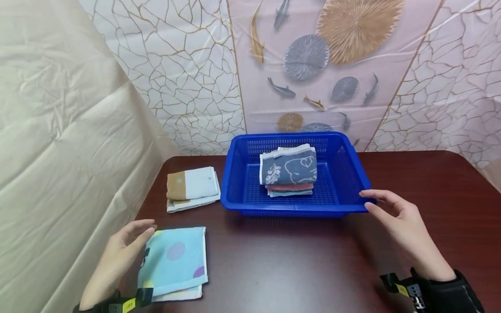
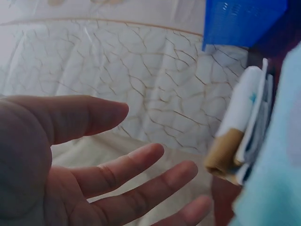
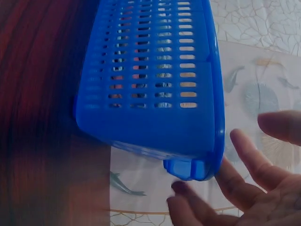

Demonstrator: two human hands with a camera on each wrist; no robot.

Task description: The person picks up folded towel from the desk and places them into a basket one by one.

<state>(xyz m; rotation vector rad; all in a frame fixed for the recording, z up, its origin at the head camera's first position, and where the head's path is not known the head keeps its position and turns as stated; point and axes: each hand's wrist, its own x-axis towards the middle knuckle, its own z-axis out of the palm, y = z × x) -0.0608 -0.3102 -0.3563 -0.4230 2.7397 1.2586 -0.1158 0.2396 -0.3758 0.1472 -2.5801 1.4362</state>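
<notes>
My left hand [image 1: 119, 254] is at the left edge of a folded light blue towel [image 1: 176, 256] with purple spots, near the table's front left. In the left wrist view its fingers [image 2: 136, 195] are spread and hold nothing. My right hand [image 1: 405, 224] is by the front right corner of a blue plastic basket [image 1: 289, 208], fingers loosely bent around the corner. Whether the fingertips touch the rim, I cannot tell. Inside the basket lies a stack of folded towels, a grey-blue one [image 1: 289, 169] with white drawings on top, and pink and pale blue layers below.
A folded brown and white towel [image 1: 193, 189] lies left of the basket. The dark wooden table [image 1: 282, 261] meets a patterned cloth backdrop [image 1: 188, 78] behind, and a cream cloth [image 1: 70, 152] hangs along the left side.
</notes>
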